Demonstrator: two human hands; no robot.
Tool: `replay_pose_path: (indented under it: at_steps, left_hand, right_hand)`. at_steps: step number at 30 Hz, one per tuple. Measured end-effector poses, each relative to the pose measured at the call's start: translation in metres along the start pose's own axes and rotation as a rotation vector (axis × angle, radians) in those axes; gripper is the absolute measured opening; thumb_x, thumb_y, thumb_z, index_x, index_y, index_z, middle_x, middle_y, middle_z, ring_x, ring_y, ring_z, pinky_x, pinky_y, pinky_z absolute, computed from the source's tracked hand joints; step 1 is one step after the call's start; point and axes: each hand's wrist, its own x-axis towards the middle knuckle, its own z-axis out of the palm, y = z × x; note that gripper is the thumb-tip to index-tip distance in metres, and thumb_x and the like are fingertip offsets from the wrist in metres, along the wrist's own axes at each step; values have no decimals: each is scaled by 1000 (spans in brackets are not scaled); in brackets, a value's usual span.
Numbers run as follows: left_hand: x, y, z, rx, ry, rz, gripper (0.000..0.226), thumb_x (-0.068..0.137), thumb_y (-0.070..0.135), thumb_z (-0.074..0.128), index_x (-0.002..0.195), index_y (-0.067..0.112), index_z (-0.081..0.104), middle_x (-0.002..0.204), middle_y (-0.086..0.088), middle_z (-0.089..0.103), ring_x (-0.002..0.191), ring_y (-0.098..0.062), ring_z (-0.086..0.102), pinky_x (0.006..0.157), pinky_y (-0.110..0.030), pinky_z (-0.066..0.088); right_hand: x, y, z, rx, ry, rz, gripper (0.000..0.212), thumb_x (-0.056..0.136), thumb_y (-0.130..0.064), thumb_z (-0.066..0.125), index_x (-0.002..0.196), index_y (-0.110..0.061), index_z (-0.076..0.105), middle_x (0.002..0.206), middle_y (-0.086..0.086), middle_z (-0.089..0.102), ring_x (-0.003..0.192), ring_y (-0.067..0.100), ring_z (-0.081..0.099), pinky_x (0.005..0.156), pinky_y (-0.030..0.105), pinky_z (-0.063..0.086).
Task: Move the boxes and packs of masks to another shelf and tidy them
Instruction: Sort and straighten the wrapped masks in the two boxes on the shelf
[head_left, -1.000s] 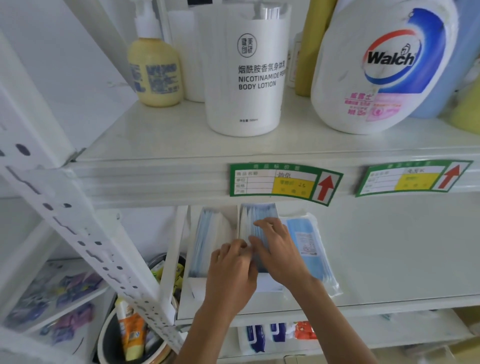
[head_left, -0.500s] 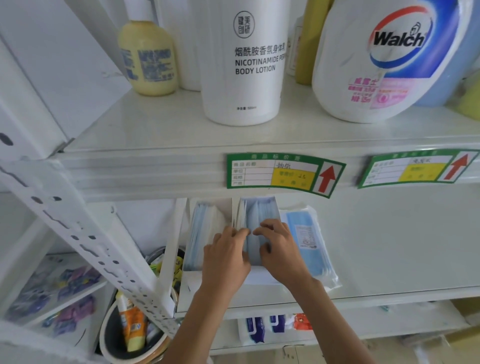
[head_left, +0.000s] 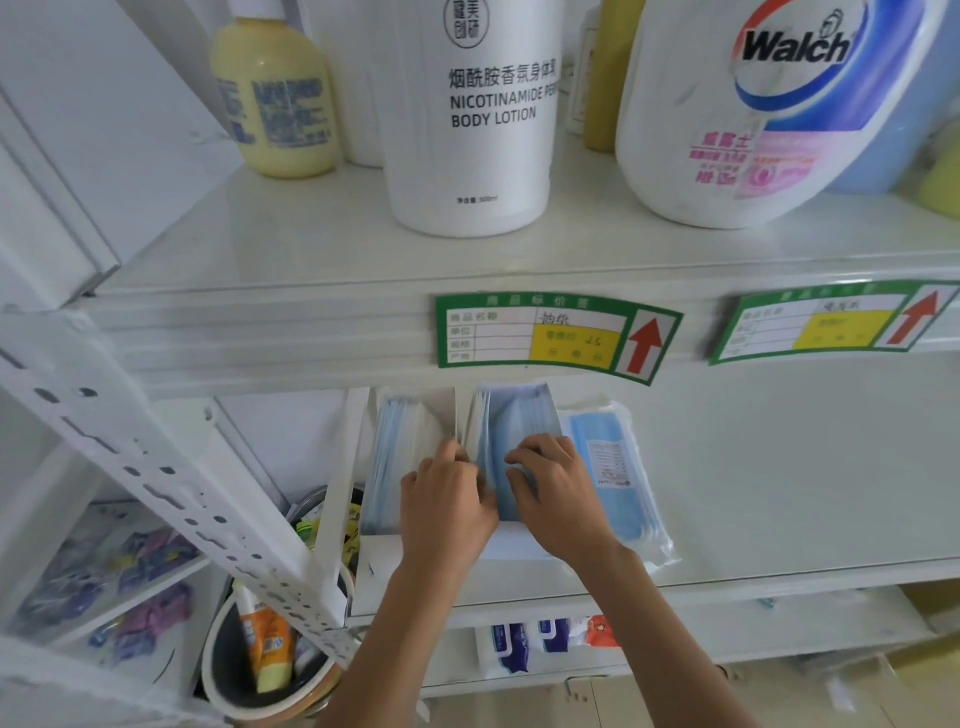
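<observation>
— On the middle shelf (head_left: 753, 467)?
— Two open white boxes: right box (head_left: 511, 415) packed with upright blue masks (head_left: 506, 441), left box (head_left: 410, 447) likewise; sealed mask pack (head_left: 618, 467) flat just beside.
— Grips?
— Left hand (head_left: 447, 499) curled on the box divider, right hand (head_left: 558, 493) pinching the masks.
— Since before?
— Slid slightly deeper; little else changed.
</observation>
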Motion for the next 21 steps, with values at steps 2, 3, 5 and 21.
replay_pose_path:
  at_steps: [2,3,5,21]
  left_hand:
    - [1,-1,0,-131,13,-31,14,89,21,67,77,15,66,97,5,57,74,-17,59,75,-39,53]
    - [2,-1,-1,-188,22,-51,14,88,20,68,76,15,63,92,5,57,72,-16,59,71,-39,54]
    - [4,-3,-1,-245,39,-81,15,87,21,68,76,17,59,83,6,57,66,-12,57,63,-35,51]
    - [-7,-11,1,-105,89,42,17,85,25,73,98,34,67,92,19,69,101,-15,61,115,-57,27]
  right_hand:
    - [0,1,-1,3,11,-17,13,94,-13,61,95,-12,74,100,-1,63,92,20,51,82,34,50]
    - [0,2,-1,17,22,-22,13,95,-13,62,91,-12,74,97,-1,63,90,20,51,80,35,50]
    - [0,2,0,46,39,-26,15,96,-14,60,86,-13,72,94,-2,63,88,18,51,78,36,50]
    - [0,-2,1,3,-33,23,19,87,-13,62,102,-10,74,124,6,52,110,24,49,91,35,49]
